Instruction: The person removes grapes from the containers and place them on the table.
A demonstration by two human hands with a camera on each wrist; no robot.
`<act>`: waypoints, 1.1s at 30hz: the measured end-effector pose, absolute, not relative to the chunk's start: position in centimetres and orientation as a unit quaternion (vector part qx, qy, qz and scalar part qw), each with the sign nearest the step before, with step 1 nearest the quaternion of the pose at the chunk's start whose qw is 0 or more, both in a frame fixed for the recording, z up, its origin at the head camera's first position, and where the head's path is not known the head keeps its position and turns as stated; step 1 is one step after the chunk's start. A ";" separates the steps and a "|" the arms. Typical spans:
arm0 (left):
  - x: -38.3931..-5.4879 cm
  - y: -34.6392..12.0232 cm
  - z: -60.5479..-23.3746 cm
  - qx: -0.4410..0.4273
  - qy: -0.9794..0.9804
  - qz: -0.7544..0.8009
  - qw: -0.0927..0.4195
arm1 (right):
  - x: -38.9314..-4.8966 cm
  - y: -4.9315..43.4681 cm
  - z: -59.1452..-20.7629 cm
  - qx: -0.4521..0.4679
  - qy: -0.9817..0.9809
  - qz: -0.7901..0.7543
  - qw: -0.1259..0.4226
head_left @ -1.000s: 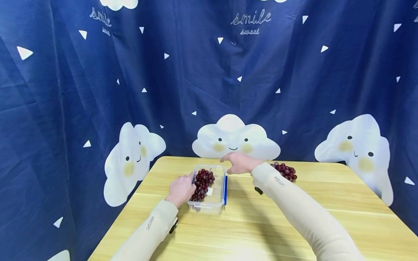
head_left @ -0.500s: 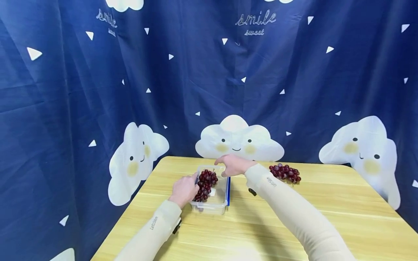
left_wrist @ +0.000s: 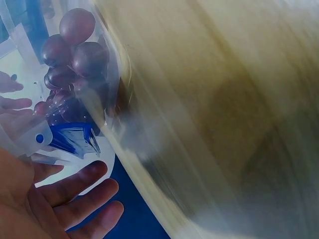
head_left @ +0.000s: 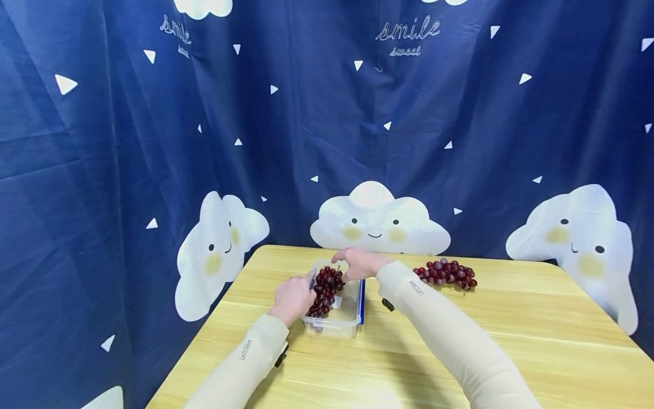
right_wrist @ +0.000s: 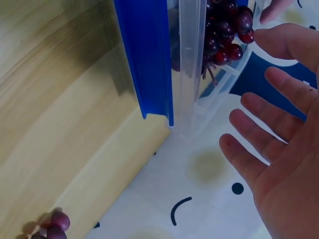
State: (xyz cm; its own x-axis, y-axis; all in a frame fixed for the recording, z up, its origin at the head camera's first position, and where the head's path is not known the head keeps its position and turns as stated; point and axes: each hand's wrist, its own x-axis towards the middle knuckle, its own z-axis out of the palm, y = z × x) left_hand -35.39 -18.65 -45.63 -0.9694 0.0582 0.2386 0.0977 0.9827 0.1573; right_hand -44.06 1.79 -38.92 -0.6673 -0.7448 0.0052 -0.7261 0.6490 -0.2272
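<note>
A bunch of dark red grapes (head_left: pixel 327 289) lies along the left side of a clear plastic container (head_left: pixel 331 328) on the table. My left hand (head_left: pixel 292 298) is at the container's left side; in the left wrist view its fingers (left_wrist: pixel 89 193) extend loosely beside a blue-edged latch flap (left_wrist: pixel 75 138). Over the container's back right part is my right hand (head_left: pixel 360 264), thumb and fingers spread apart. The right wrist view shows that hand (right_wrist: pixel 284 134) holding nothing, its thumb tip close to the grapes (right_wrist: pixel 227 32). A long blue flap (right_wrist: pixel 147 59) hangs from the container's right side.
A second bunch of grapes (head_left: pixel 445 272) lies on the wooden table (head_left: pixel 429 329) to the right, partly behind the right sleeve. A dark blue curtain (head_left: pixel 286 130) with smiling clouds hangs directly behind the table's back edge.
My right hand has moved left and slightly down, from beyond the container's right rim to over its inside. The left hand stays at the left side. The whole head view has shifted slightly.
</note>
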 end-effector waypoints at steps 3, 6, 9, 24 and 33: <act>-35.5 -18.7 -45.8 -0.039 -0.988 -0.087 0.117 | -44.2 1.4 -39.2 -0.399 0.909 -0.105 0.052; -35.5 -18.8 -45.9 -0.033 -0.989 -0.088 0.117 | -44.1 0.8 -39.3 -0.395 0.909 -0.115 0.068; -35.4 -18.9 -46.1 -0.029 -0.989 -0.088 0.115 | -44.1 0.4 -39.4 -0.392 0.909 -0.121 0.078; -35.4 -18.9 -45.8 -0.038 -0.986 -0.097 0.127 | -44.5 -0.7 -39.6 -0.383 0.914 -0.110 0.081; -35.5 -18.6 -45.9 -0.038 -0.988 -0.095 0.116 | -44.5 -1.3 -39.8 -0.371 0.920 -0.088 0.096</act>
State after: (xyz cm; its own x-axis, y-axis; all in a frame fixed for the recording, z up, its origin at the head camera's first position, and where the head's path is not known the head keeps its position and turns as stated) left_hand -35.53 -18.62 -45.87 -0.9700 0.0532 0.2373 0.0975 0.9790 0.1788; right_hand -44.51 -1.29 -39.75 -0.7067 -0.6987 -0.1113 -0.6648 0.7096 -0.2333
